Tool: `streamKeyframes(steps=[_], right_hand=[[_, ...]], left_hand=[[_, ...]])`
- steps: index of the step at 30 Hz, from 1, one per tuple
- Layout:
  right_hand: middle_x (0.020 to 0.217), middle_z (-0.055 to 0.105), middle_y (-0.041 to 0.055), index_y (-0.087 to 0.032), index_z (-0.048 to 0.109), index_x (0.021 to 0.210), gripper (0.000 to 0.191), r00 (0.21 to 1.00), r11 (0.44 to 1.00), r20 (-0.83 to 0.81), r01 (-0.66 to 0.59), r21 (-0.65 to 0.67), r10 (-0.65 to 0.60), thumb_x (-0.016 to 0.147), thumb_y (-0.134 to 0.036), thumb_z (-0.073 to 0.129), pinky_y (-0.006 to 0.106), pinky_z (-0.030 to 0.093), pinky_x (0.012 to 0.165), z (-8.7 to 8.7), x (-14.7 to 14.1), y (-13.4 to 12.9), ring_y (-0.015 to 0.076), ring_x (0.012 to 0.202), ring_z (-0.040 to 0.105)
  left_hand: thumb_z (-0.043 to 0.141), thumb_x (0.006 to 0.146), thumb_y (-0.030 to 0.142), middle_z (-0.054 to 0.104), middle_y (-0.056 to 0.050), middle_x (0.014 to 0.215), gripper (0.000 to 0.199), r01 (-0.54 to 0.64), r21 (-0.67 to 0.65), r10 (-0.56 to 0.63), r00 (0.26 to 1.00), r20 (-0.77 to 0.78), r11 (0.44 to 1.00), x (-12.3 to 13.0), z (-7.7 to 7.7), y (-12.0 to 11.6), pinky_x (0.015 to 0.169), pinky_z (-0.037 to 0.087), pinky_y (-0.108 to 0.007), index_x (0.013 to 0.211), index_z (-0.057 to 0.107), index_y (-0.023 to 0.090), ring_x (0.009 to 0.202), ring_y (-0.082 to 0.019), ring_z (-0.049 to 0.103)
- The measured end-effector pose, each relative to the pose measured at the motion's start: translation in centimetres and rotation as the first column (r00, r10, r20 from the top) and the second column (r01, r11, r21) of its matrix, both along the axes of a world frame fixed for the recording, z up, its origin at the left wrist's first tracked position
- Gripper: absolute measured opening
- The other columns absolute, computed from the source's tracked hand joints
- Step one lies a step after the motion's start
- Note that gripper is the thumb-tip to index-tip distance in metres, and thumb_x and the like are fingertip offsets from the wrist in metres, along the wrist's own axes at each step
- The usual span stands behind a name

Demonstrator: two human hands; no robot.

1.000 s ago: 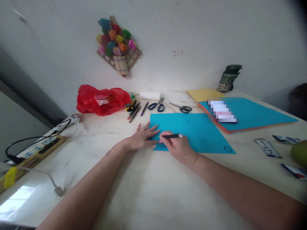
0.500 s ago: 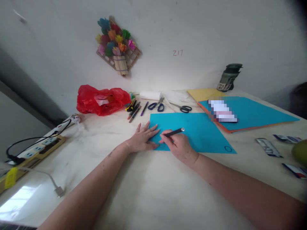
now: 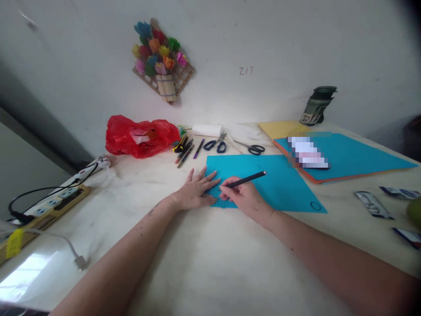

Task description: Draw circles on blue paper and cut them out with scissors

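Note:
A sheet of blue paper (image 3: 263, 171) lies on the table in front of me, with a small dark circle (image 3: 315, 206) drawn near its lower right corner. Flat on the sheet's left edge rests my left hand (image 3: 197, 191), its fingers spread. My right hand (image 3: 243, 195) grips a black pen (image 3: 248, 179) over the left part of the sheet, close to the left hand's fingertips. The pen slants up to the right. Its writing tip is hidden by the fingers, so I cannot tell if it touches the paper.
Behind the sheet lie navy-handled scissors (image 3: 215, 144), black-handled scissors (image 3: 255, 149), several pens (image 3: 186, 156) and a red plastic bag (image 3: 141, 136). Rightward are stacked coloured sheets (image 3: 358, 158), a blurred phone (image 3: 308, 152), a bottle (image 3: 317, 105) and small packets (image 3: 374, 204). A power strip (image 3: 59, 197) sits left.
The pen in my right hand has tipped, its back end now farther right and slightly higher. My left hand stays on the paper. The view has shifted slightly.

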State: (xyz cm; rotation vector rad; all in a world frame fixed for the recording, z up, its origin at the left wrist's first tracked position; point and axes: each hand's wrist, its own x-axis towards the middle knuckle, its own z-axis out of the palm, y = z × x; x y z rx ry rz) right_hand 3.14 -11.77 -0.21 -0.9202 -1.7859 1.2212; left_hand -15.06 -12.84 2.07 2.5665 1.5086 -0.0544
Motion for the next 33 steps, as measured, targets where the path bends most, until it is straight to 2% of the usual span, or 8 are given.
streamKeyframes(steps=[7,15,26,30,33], right_hand=[[0.067,0.062,0.0015,-0.019,0.052,0.079,0.018,0.999,0.995,0.014,-0.030,0.093,0.029,0.079,-0.036,0.047,0.027,0.048,0.062,-0.5,0.1,0.2,0.0134,0.064,0.061],[0.072,0.063,0.0028,-0.019,0.051,0.081,0.020,0.997,0.998,-0.079,-0.003,0.069,0.009,0.078,-0.038,0.048,0.028,0.049,0.064,-0.4,-0.1,0.3,0.0154,0.071,0.063],[0.073,0.065,0.0036,-0.020,0.051,0.081,0.020,0.999,0.998,-0.039,0.039,0.059,-0.036,0.079,-0.039,0.046,0.030,0.049,0.066,-0.1,0.1,0.4,0.0163,0.073,0.063],[0.072,0.065,0.0037,-0.019,0.052,0.081,0.021,0.997,0.996,-0.053,0.056,0.065,-0.053,0.079,-0.039,0.046,0.030,0.049,0.065,-0.1,0.0,0.4,0.0162,0.071,0.063],[0.072,0.065,0.0037,-0.020,0.053,0.082,0.022,0.996,0.994,-0.059,0.073,0.077,-0.069,0.079,-0.040,0.046,0.030,0.049,0.066,-0.4,0.0,0.5,0.0158,0.070,0.063]], left_hand=[[0.040,0.068,0.068,0.015,-0.002,0.141,0.078,0.028,0.088,-0.030,0.999,0.024,0.996,-0.1,-0.2,-0.3,0.096,-0.014,-0.054,0.134,0.022,0.028,0.129,-0.028,-0.005],[0.040,0.068,0.069,0.027,-0.004,0.138,0.077,0.006,0.185,-0.015,0.999,0.045,0.983,0.3,-0.6,-0.4,0.096,-0.016,-0.052,0.131,0.030,0.026,0.129,-0.028,0.004],[0.041,0.068,0.068,0.031,-0.003,0.136,0.073,-0.059,0.191,0.042,0.995,0.087,0.980,0.6,-0.7,-0.4,0.097,-0.016,-0.051,0.128,0.035,0.028,0.128,-0.028,0.010],[0.042,0.063,0.072,0.030,-0.004,0.137,0.081,-0.042,0.203,0.023,0.995,0.093,0.978,1.1,-0.5,-0.5,0.096,-0.017,-0.052,0.128,0.036,0.025,0.128,-0.030,0.008],[0.042,0.064,0.070,0.033,-0.005,0.135,0.078,-0.033,0.216,0.015,0.996,0.087,0.976,1.4,-0.5,-0.5,0.097,-0.016,-0.050,0.127,0.038,0.024,0.128,-0.029,0.009]])
